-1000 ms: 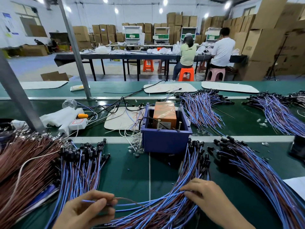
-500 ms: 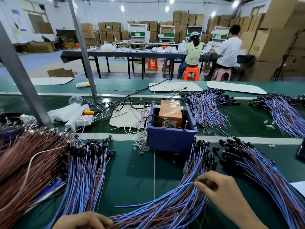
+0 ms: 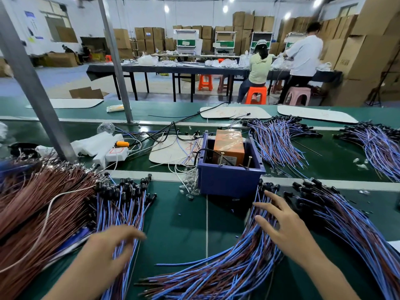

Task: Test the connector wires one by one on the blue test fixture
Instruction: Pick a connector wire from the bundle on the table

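Right hand (image 3: 287, 230): fingers spread, flat on middle wire bundle (image 3: 236, 267), gripping nothing. Left hand (image 3: 108, 250): open, blurred, over left wire bundle (image 3: 121, 213), holding nothing. Blue fixture (image 3: 229, 172): just beyond middle bundle's connectors, orange box (image 3: 229, 146) inside. Green table (image 3: 181, 224).
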`<state>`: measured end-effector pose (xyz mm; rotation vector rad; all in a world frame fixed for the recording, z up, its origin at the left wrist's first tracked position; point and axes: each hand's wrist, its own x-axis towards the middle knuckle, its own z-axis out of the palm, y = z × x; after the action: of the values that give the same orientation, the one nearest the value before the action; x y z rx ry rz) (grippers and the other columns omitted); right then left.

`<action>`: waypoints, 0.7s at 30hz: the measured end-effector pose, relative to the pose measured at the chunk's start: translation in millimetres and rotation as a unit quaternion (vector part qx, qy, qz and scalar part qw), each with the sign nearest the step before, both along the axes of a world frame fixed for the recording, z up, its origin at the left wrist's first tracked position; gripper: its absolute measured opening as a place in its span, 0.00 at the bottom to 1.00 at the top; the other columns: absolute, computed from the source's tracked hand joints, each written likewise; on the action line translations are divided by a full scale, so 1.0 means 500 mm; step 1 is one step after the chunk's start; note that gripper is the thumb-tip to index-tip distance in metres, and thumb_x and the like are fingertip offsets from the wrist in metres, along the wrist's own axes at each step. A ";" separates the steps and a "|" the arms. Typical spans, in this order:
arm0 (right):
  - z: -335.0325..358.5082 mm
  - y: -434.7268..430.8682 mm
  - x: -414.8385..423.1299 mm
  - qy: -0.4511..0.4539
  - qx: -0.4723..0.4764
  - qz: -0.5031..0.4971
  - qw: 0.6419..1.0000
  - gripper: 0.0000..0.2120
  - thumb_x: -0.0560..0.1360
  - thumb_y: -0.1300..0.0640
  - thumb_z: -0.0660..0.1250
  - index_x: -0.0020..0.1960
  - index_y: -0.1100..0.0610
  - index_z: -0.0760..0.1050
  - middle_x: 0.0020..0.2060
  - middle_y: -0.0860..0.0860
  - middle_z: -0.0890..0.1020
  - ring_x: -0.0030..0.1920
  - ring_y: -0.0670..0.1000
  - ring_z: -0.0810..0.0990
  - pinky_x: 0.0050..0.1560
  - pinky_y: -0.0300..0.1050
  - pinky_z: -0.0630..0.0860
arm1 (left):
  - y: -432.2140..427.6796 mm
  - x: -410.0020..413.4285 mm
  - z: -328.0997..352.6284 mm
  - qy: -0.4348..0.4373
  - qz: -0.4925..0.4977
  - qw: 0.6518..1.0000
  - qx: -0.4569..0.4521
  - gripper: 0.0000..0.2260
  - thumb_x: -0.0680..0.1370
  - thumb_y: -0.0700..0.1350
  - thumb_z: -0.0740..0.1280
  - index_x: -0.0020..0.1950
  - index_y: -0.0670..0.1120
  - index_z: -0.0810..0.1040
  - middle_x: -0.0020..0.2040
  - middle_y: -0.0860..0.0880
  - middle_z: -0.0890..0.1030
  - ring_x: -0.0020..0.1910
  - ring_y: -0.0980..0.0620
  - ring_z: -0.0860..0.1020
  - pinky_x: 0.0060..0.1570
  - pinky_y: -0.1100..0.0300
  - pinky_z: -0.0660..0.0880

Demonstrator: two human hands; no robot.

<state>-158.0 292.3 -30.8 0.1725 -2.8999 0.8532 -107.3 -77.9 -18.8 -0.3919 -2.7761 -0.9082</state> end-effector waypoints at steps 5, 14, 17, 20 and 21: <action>-0.017 -0.013 0.022 0.009 -0.059 0.003 0.998 0.14 0.77 0.49 0.65 0.63 0.45 0.75 0.69 0.42 0.66 0.71 0.46 0.65 0.70 0.45 0.62 | -0.021 -0.094 -0.016 -0.044 0.201 0.936 -0.285 0.17 0.80 0.52 0.61 0.70 0.59 0.68 0.70 0.54 0.65 0.68 0.50 0.62 0.63 0.53 0.64; -0.004 -0.032 0.041 0.091 -0.165 -0.036 0.981 0.07 0.76 0.57 0.68 0.49 0.46 0.81 0.52 0.37 0.79 0.55 0.40 0.77 0.57 0.34 0.69 | -0.005 -0.140 -0.002 0.151 0.163 0.974 -0.041 0.08 0.73 0.32 0.70 0.50 0.40 0.84 0.46 0.43 0.79 0.41 0.49 0.76 0.44 0.55 0.74; 0.027 -0.082 0.047 0.043 -0.333 -0.023 0.942 0.05 0.75 0.53 0.67 0.46 0.47 0.82 0.43 0.42 0.85 0.47 0.41 0.82 0.49 0.30 0.74 | 0.035 -0.146 0.026 0.232 0.122 0.965 0.014 0.09 0.72 0.32 0.70 0.50 0.40 0.84 0.47 0.44 0.79 0.43 0.50 0.77 0.48 0.61 0.72; 0.049 -0.150 0.049 -0.106 -0.496 0.042 0.861 0.20 0.72 0.43 0.61 0.48 0.56 0.83 0.43 0.54 0.86 0.48 0.53 0.85 0.50 0.40 0.80 | 0.082 -0.137 0.053 0.294 0.036 0.954 0.052 0.08 0.75 0.34 0.69 0.52 0.40 0.83 0.49 0.45 0.78 0.48 0.55 0.76 0.51 0.68 0.72; 0.053 -0.174 0.049 -0.157 -0.527 0.052 0.834 0.23 0.71 0.42 0.59 0.49 0.58 0.83 0.44 0.57 0.86 0.48 0.56 0.85 0.50 0.44 0.81 | 0.100 -0.130 0.060 0.305 -0.003 0.951 0.056 0.08 0.76 0.35 0.67 0.53 0.41 0.83 0.51 0.46 0.77 0.50 0.56 0.76 0.52 0.67 0.73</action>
<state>-133.3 205.5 -4.3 0.0784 -2.1805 2.4975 -172.2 -28.1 11.0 -0.5515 -2.1510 -0.7739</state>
